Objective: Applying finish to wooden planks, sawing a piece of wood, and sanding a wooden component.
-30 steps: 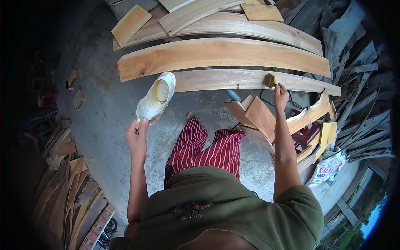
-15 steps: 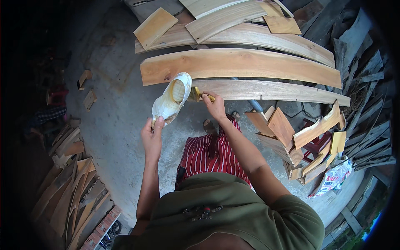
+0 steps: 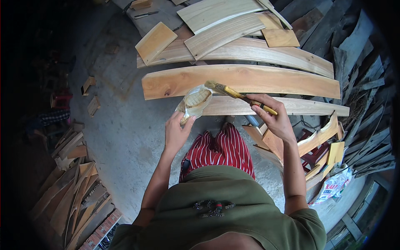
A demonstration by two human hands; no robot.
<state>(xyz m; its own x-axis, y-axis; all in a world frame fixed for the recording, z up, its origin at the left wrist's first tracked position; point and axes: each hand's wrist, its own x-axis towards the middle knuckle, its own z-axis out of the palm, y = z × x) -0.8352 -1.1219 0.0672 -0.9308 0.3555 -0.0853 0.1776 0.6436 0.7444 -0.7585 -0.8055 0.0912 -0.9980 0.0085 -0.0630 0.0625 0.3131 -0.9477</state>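
Note:
My left hand (image 3: 176, 135) grips a white, translucent cut plastic container (image 3: 193, 102) with yellowish liquid in its bottom. My right hand (image 3: 273, 118) holds a paintbrush (image 3: 231, 92) by its yellow-and-black handle, its bristles at the container's upper rim; whether they touch is unclear. Just beyond them lie long wooden boards, a warm tan one (image 3: 250, 79) and a paler, narrower one (image 3: 300, 107) nearer me, partly behind the container and brush. Further back, shorter boards (image 3: 221, 33) rest on another long plank.
Cut wood pieces (image 3: 316, 139) lean around a red stool at right, beside a sack (image 3: 333, 183) and weathered scrap boards (image 3: 354, 46). More offcuts (image 3: 73, 200) stand at lower left. Another person in checked cloth (image 3: 54, 116) is in shadow at far left, near a red stool (image 3: 62, 100).
The brush has left the near board on the right and come leftward to the container. My left hand has moved right with the container, which is now lower and farther from the board ends.

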